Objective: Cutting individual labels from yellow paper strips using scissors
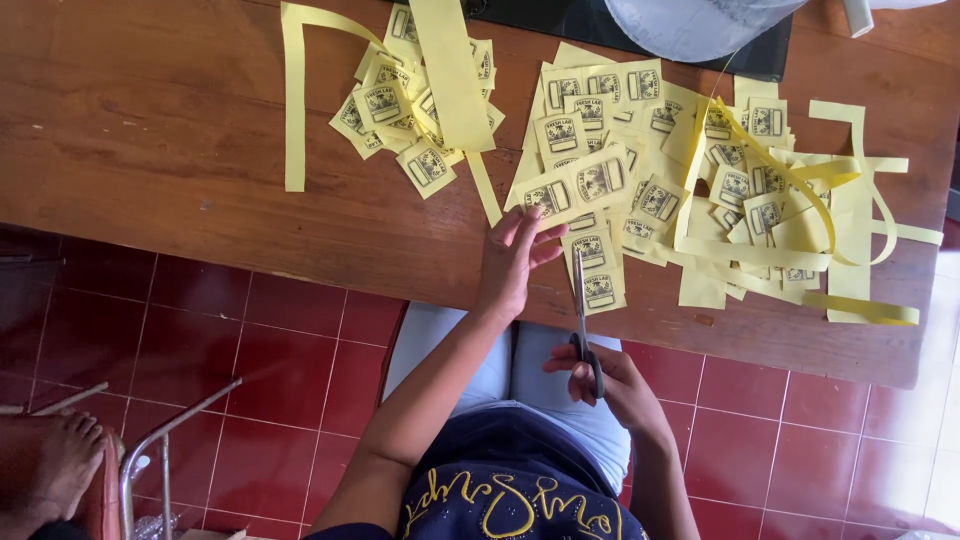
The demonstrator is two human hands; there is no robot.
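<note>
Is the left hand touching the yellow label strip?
Touching: in the head view, left hand fingertips press the strip on the table.

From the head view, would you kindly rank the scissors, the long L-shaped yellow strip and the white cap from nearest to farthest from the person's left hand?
1. Scissors: just beside the left hand, held in the right hand.
2. L-shaped yellow strip: far side of the wooden table, beyond the label piles.
3. White cap: top edge, opposite side.

You get soft, even daylight here, a pale sheen on the wooden table [150,130] at the upper left, faint shadows under the yellow paper strips [294,100], mild edge stretching, and slightly soft detail throughout.
</note>
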